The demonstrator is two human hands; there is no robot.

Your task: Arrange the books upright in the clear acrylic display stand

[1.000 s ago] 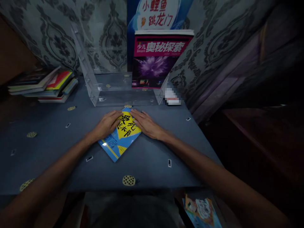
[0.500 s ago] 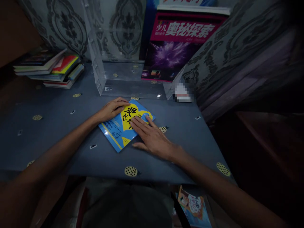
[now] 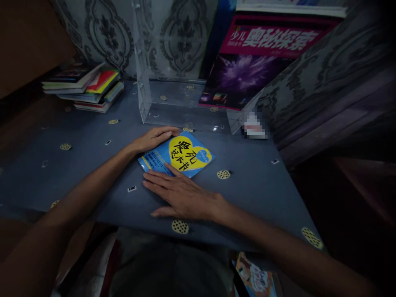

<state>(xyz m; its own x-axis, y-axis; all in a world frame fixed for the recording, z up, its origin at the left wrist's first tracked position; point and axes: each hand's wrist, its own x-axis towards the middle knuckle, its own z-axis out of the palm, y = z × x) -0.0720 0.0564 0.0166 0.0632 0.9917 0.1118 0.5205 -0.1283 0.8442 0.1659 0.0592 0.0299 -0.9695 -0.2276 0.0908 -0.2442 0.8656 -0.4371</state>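
A blue book (image 3: 198, 165) with a yellow heart and black Chinese characters on its cover lies shut and askew on the table. My left hand (image 3: 155, 139) rests along the book's upper left edge, its fingers stretched out. Flat on the near side is my right hand (image 3: 181, 196); its fingertips cover the lower part of the cover and the thumb points off over the tablecloth. That hand hides the book's near corner. Neither hand grips the book.
Behind the book stands a clear acrylic rack (image 3: 185, 117) with a purple-and-magenta book (image 3: 244, 74) leaning in it. A stack of books (image 3: 83, 88) sits far left. The grey tablecloth (image 3: 247, 198) has pineapple prints. Below the table edge is a colourful packet (image 3: 258, 276).
My right hand has slid from the heart on the cover toward the near edge, uncovering the title. The left hand stays by the upper left edge. The whole view has shifted.
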